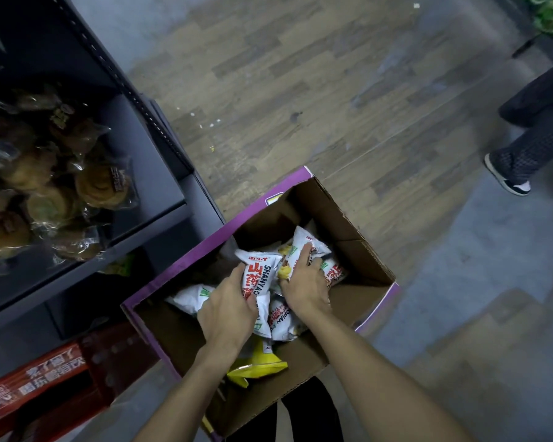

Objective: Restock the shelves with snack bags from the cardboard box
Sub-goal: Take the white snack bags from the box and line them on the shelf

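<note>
An open cardboard box (361,250) with purple outer sides stands on the floor below me. Several white snack bags with red print lie inside it, plus a yellow bag (257,366) near my wrist. My left hand (229,309) grips one white snack bag (259,272) by its edge. My right hand (304,282) reaches over the pile, fingers curled round another white bag (310,242) at the far side. A dark shelf unit (154,173) stands to the left of the box.
The shelf holds clear-wrapped brown pastries (45,183). A red carton (45,374) lies on the floor under the shelf, left of the box. Another person's legs and shoe (511,177) are at the right on the wooden floor.
</note>
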Action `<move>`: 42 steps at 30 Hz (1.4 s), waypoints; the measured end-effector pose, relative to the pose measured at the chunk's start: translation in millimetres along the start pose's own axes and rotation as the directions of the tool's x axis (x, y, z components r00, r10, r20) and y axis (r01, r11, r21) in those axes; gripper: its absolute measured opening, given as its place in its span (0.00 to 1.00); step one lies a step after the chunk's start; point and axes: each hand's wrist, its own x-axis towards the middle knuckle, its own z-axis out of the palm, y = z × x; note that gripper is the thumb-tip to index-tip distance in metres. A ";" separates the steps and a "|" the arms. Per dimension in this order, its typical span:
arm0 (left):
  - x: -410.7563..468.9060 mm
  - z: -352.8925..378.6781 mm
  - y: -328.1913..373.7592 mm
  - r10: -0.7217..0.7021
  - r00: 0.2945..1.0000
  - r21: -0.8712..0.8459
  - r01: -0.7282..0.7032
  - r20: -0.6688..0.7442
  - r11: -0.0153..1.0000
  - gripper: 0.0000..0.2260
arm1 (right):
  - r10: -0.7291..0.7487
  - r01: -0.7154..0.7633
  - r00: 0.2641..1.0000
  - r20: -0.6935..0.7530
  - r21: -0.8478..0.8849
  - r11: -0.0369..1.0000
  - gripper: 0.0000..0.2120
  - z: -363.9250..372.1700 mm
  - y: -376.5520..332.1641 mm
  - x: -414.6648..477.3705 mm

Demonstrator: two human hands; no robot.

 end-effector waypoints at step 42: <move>30.4 56.7 38.1 0.060 0.998 0.059 -0.062 0.036 0.996 0.27 | -0.077 0.075 0.997 -0.008 -0.153 0.985 0.40 -43.8 33.6 -2.9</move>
